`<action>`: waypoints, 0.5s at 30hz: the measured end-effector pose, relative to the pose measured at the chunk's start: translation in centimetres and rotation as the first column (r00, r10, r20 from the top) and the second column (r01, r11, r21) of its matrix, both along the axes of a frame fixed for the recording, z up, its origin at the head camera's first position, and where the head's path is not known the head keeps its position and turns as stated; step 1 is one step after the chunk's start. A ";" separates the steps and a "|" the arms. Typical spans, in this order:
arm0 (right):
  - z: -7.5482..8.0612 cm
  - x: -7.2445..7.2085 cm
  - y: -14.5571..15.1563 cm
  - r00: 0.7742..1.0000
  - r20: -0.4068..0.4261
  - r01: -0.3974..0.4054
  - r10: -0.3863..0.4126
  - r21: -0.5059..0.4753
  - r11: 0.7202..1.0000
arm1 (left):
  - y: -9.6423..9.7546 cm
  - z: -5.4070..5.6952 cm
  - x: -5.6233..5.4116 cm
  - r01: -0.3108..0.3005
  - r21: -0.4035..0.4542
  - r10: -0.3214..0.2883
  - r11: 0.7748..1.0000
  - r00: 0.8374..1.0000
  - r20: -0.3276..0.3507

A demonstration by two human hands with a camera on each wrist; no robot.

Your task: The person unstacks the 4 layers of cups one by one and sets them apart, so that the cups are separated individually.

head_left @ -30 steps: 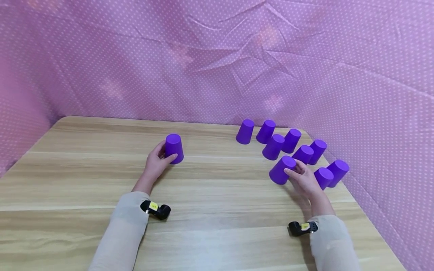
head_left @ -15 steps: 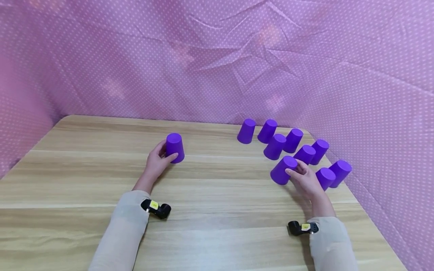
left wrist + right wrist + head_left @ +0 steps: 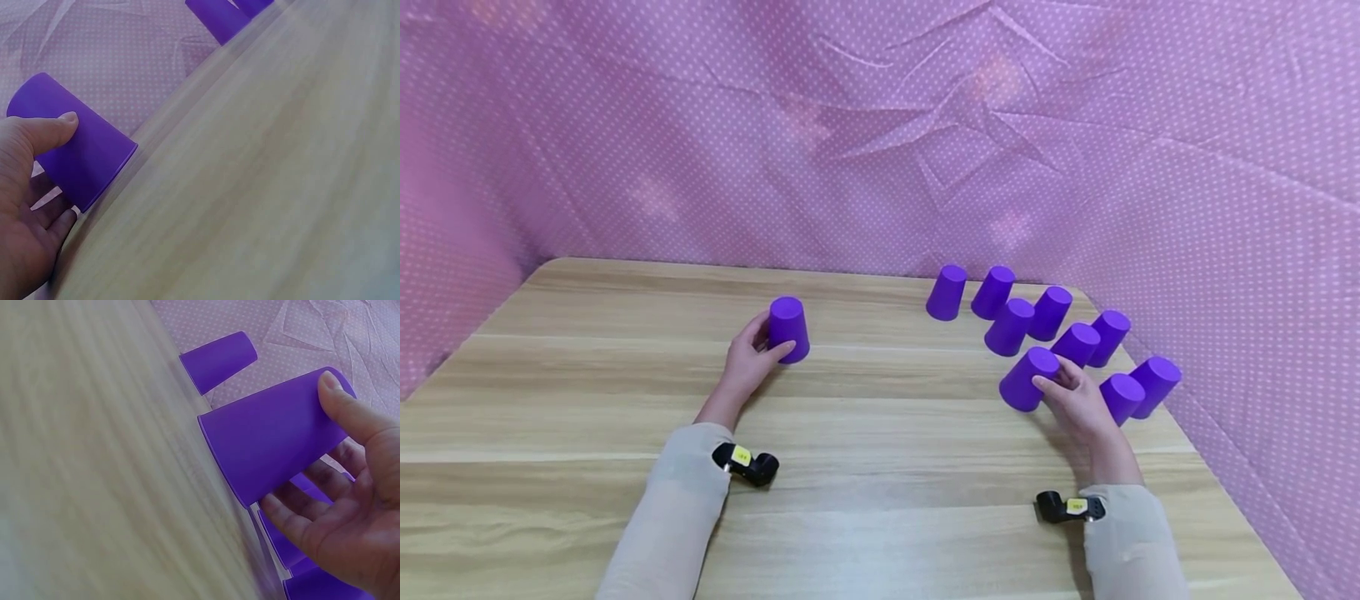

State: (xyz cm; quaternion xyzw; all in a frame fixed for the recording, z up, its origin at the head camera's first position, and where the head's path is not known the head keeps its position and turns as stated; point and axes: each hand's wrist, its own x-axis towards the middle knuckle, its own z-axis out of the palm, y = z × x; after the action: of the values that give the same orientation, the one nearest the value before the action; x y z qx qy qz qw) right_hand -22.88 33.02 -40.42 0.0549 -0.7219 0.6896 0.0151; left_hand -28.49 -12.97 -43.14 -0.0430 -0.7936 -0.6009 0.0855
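On the left side of the wooden table, my left hand holds a purple cup that is upside down, rim facing the wood. In the left wrist view its thumb lies across the side of the cup, with the other fingers partly hidden behind. Farther right, my right hand grips a second upside-down purple cup between thumb and fingers. The right wrist view shows that thumb near the narrow end and the fingers around the far side. Whether either rim fully touches the table, I cannot tell.
Several more purple cups stand upside down at the right, among them one at the far end and one by the right edge. The table meets a pink dotted cloth behind and at both sides.
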 end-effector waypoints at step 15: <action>-0.5 -0.3 0.0 1.000 -0.004 0.008 -0.008 -0.065 0.998 | 0.3 0.5 0.1 -0.009 -0.012 0.009 1.000 1.000 0.011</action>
State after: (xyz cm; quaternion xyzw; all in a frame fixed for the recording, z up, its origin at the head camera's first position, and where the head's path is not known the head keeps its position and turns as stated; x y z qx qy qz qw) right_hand -23.14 33.03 -40.92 0.0529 -0.6994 0.7125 0.0212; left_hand -28.39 -12.71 -42.64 -0.0365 -0.7978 -0.5960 0.0836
